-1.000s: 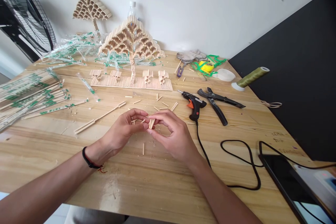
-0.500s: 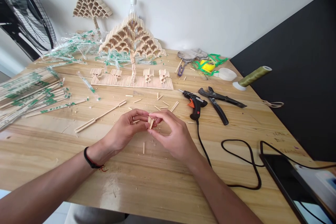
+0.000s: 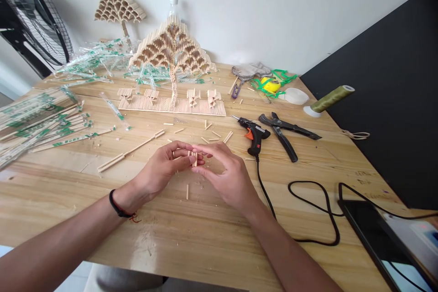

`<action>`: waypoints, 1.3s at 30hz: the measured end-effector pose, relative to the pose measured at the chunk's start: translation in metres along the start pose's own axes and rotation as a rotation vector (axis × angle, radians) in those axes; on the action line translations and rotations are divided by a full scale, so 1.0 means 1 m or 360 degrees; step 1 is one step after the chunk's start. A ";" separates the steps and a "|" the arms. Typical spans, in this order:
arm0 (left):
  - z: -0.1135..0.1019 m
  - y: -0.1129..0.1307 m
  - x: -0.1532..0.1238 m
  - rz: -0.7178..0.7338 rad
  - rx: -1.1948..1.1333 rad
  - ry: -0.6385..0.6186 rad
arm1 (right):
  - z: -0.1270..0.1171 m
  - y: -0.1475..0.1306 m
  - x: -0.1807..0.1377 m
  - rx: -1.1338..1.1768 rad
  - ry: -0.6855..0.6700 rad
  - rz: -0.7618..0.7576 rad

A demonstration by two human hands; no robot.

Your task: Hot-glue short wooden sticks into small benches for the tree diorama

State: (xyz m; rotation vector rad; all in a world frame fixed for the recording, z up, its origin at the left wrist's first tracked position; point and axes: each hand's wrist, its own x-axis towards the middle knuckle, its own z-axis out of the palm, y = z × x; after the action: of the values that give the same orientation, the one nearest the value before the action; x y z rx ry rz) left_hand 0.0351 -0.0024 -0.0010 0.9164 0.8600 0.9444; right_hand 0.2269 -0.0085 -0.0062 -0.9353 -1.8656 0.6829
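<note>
Over the middle of the wooden table (image 3: 212, 232), my left hand (image 3: 164, 171) and my right hand (image 3: 227, 175) meet fingertip to fingertip. Both pinch a small bundle of short wooden stick pieces (image 3: 194, 159) held just above the tabletop. One short stick (image 3: 187, 191) lies loose on the table below the hands. Several more cut stick bits (image 3: 214, 137) are scattered just beyond my fingers. A black wristband sits on my left wrist.
A stick-built tree model on a slatted base (image 3: 173, 77) stands behind, with a second tree (image 3: 118, 7) by the wall. A black glue gun (image 3: 253, 134) with its cord, pliers (image 3: 284, 134), a green thread spool (image 3: 330, 98), wrapped chopsticks (image 3: 41, 123) at left, a fan (image 3: 34, 18), a tablet (image 3: 386, 237).
My right fingers have closed down flatter over the stick bundle, and the bundle has turned more upright between both hands. The hands stay in the same spot.
</note>
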 end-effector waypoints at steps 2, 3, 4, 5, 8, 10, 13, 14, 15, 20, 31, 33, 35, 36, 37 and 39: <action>0.000 0.000 0.001 -0.0007 -0.0031 -0.0017 | 0.000 -0.001 0.000 0.0022 -0.0005 0.0053; 0.000 0.000 0.001 -0.0012 -0.0040 -0.0022 | 0.000 -0.002 0.000 0.0024 -0.0013 0.0077; 0.000 0.000 0.001 -0.0017 -0.0048 -0.0022 | 0.000 -0.002 0.000 0.0023 -0.0021 0.0096; 0.000 0.000 0.001 -0.0021 -0.0058 -0.0018 | -0.001 -0.003 0.000 0.0020 -0.0028 0.0110; 0.000 0.000 0.001 -0.0049 -0.0081 -0.0013 | -0.004 -0.002 0.001 -0.0009 -0.0065 0.0130; 0.000 0.001 0.001 -0.0074 -0.0069 -0.0012 | -0.006 0.000 0.002 -0.0036 -0.0097 0.0147; 0.000 0.000 0.001 -0.0104 -0.0051 -0.0001 | -0.009 0.002 0.002 -0.0062 -0.0144 0.0158; -0.001 0.000 0.000 -0.0118 -0.0053 -0.0003 | -0.010 0.003 0.002 -0.0062 -0.0157 0.0149; -0.001 0.000 0.000 -0.0135 -0.0058 -0.0006 | -0.010 0.004 0.002 -0.0060 -0.0169 0.0139; -0.002 0.000 0.000 -0.0217 -0.0075 -0.0014 | -0.009 0.007 0.000 -0.0052 -0.0243 0.0113; -0.001 -0.001 -0.001 -0.0212 -0.0093 -0.0042 | -0.004 0.007 -0.001 -0.0037 -0.0211 0.0078; 0.001 -0.003 -0.002 -0.0210 -0.0124 -0.0058 | -0.003 0.006 -0.001 -0.0028 -0.0197 0.0092; 0.002 -0.004 -0.002 -0.0212 -0.0144 -0.0076 | -0.002 0.006 -0.001 -0.0010 -0.0182 0.0102; 0.002 -0.005 -0.002 -0.0210 -0.0153 -0.0083 | -0.002 0.006 -0.001 -0.0001 -0.0173 0.0105; 0.003 -0.005 -0.002 -0.0209 -0.0163 -0.0090 | -0.001 0.006 -0.001 0.0006 -0.0164 0.0108; 0.003 -0.005 -0.003 -0.0217 -0.0193 -0.0103 | -0.001 0.006 -0.001 0.0003 -0.0153 0.0111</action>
State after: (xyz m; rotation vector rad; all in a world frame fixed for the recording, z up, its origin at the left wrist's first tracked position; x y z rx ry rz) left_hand 0.0382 -0.0070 -0.0041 0.7702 0.7914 0.8355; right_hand 0.2303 -0.0062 -0.0108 -0.9856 -1.9230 0.7838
